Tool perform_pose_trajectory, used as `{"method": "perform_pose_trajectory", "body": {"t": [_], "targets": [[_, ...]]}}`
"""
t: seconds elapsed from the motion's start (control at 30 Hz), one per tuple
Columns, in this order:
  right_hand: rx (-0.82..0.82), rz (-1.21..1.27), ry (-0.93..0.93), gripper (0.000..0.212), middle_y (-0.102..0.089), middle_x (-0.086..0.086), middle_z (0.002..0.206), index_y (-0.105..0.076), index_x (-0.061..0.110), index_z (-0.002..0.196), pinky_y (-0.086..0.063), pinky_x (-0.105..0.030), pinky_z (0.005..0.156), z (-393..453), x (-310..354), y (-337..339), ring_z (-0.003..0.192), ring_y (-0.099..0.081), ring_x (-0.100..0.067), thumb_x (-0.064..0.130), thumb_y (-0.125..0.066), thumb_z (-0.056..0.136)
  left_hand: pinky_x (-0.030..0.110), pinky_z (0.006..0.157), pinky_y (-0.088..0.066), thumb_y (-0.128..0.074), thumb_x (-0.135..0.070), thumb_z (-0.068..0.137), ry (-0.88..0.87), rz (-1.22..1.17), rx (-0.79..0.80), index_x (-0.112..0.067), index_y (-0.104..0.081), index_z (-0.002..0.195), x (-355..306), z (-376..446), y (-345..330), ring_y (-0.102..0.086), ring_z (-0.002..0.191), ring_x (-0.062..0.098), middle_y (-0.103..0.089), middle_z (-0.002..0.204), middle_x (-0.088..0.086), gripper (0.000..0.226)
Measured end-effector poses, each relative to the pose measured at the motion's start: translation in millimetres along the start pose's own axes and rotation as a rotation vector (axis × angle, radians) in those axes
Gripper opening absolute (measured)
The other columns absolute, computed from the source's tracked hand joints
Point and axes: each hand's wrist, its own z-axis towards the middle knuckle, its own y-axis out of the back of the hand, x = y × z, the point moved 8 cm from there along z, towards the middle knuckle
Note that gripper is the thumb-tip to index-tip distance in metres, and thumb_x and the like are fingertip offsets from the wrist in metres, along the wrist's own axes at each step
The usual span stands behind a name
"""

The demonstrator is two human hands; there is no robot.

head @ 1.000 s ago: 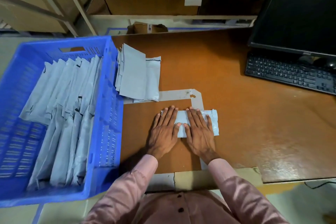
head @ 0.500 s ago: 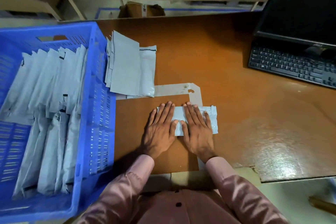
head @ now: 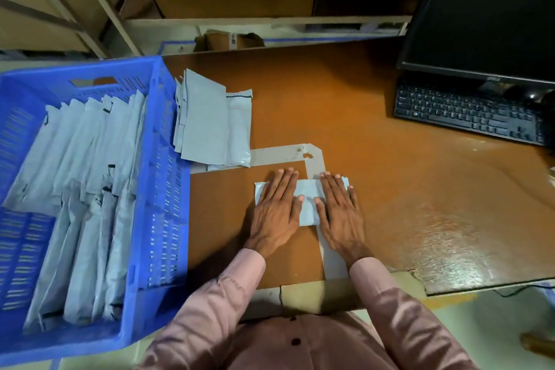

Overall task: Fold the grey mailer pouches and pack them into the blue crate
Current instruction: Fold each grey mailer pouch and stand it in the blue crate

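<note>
Both flat hands, left hand (head: 277, 207) and right hand (head: 339, 207), press the folded pouch (head: 307, 204) beneath their straight fingers

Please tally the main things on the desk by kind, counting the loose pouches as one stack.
Crate: 1
Stack of unfolded pouches: 1
Folded pouch under the hands: 1
Keyboard: 1
Monitor: 1
Total: 5
</note>
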Motion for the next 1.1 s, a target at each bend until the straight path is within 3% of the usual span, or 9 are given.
{"method": "perform_pose_trajectory", "body": {"t": [0.1, 0.57, 0.87, 1.0, 1.1], "targets": [[0.022, -0.015, 0.004, 0.059, -0.027, 0.001, 0.169, -0.029, 0.019, 0.163, -0.018, -0.05, 0.127, 2, -1, -3, 0.159, -0.013, -0.016, 0.046, -0.022, 0.11, 0.041, 0.13, -0.009, -0.011, -0.048, 0.11, 0.008, 0.071, 0.017, -0.023, -0.014, 0.166, 2, 2, -12, -0.002, 0.16, 0.013, -0.008, 0.172, -0.007, 0.061], [0.107, -0.029, -0.001, 0.058, -0.012, 0.009, 0.173, -0.016, 0.028, 0.166, -0.007, -0.045, 0.13, 6, -3, -10, 0.16, 0.0, -0.013, 0.044, -0.027, 0.111, 0.043, 0.13, -0.006, -0.012, -0.046, 0.111, 0.013, 0.101, 0.035, -0.022, -0.006, 0.167, 1, 8, -18, 0.003, 0.16, 0.012, 0.0, 0.174, -0.006, 0.061], [0.114, -0.026, 0.009, 0.056, -0.017, 0.007, 0.172, -0.022, 0.028, 0.165, -0.007, -0.045, 0.129, 6, -3, -11, 0.16, -0.003, -0.013, 0.045, -0.025, 0.111, 0.042, 0.131, -0.005, -0.013, -0.041, 0.11, -0.022, 0.036, 0.043, -0.019, -0.011, 0.166, 2, 7, -14, -0.002, 0.16, 0.014, -0.006, 0.174, -0.002, 0.061], [0.143, 0.032, -0.006, 0.059, -0.019, 0.009, 0.171, -0.023, 0.029, 0.164, 0.002, -0.04, 0.129, 4, -4, -8, 0.16, -0.002, -0.011, 0.051, -0.02, 0.11, 0.044, 0.131, -0.001, -0.038, -0.03, 0.1, 0.034, -0.145, 0.039, -0.023, -0.02, 0.164, 9, 3, 1, -0.019, 0.157, 0.018, -0.026, 0.17, 0.0, 0.066], [0.178, 0.109, -0.007, 0.064, -0.023, 0.006, 0.17, -0.025, 0.026, 0.164, -0.005, -0.05, 0.129, 5, -2, -1, 0.16, -0.006, -0.014, 0.053, -0.017, 0.106, 0.052, 0.129, -0.003, -0.057, -0.037, 0.096, 0.058, 0.02, 0.084, -0.027, -0.02, 0.162, 11, 2, 14, -0.022, 0.153, 0.022, -0.031, 0.163, 0.001, 0.076]]}}
